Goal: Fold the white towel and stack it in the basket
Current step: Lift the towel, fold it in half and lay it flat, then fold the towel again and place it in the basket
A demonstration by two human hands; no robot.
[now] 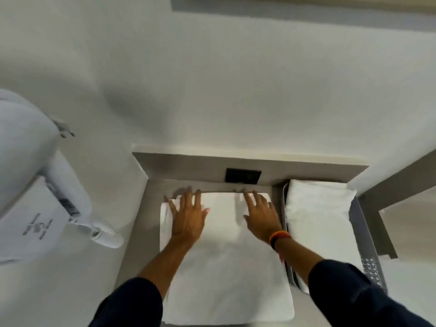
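Note:
A white towel (226, 267) lies flat on the grey table (139, 232), folded into a long rectangle that runs from the near edge to the far side. My left hand (187, 215) rests palm down on its far left part, fingers spread. My right hand (262, 214) presses flat on its far right part, fingers spread too; an orange and black band circles that wrist. To the right stands a grey perforated basket (368, 251) holding folded white towels (318, 215).
A black wall socket (243, 176) sits on the grey back panel behind the towel. A white wall-mounted hair dryer (40, 185) with a coiled cord hangs at the left. A grey ledge (396, 182) borders the basket at the right.

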